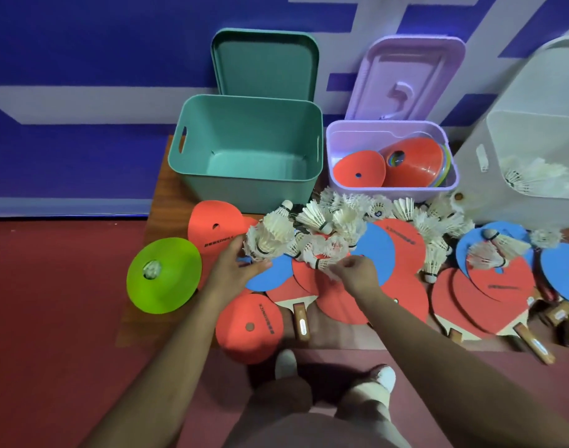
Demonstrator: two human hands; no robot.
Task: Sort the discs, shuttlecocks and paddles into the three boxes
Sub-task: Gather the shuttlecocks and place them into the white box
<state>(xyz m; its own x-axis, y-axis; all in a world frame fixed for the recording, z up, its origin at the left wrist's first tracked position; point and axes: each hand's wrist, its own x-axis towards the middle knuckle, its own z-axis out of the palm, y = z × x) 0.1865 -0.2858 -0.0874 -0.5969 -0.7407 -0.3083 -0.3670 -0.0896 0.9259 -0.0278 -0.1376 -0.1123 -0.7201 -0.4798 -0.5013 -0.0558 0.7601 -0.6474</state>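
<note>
Your left hand (234, 270) gripped a shuttlecock stack (267, 237), fingers and thumb curled round its lower end. Your right hand (357, 273) pinched a single shuttlecock (320, 261) by the feathers. The hands were apart, with that shuttlecock between them.

Landmark: teal box (244, 101), open.
- Both hands worked just in front of the teal box, over a blue disc (270, 274).
- Loose shuttlecocks (402, 208) lay in a band in front of the box and off to its right, on top of overlapping orange and blue discs.
- One paddle (301, 323) lay in front of the box, handle toward you, blade partly buried under discs. More paddles (535, 345) lay farther front-right.
- An orange disc (215, 221) touched the box's front left corner. A green disc (163, 274) sat front-left, overhanging the edge of the wooden table (163, 195).
- The purple box (389, 190) stood just right of the teal box and held orange discs, one flat and a tilted stack.
- The white box (535, 130) stood beyond the purple one, with shuttlecocks inside.
- The teal lid (265, 63) leaned upright behind the teal box. The purple lid (406, 76) leaned back-right of it.
</note>
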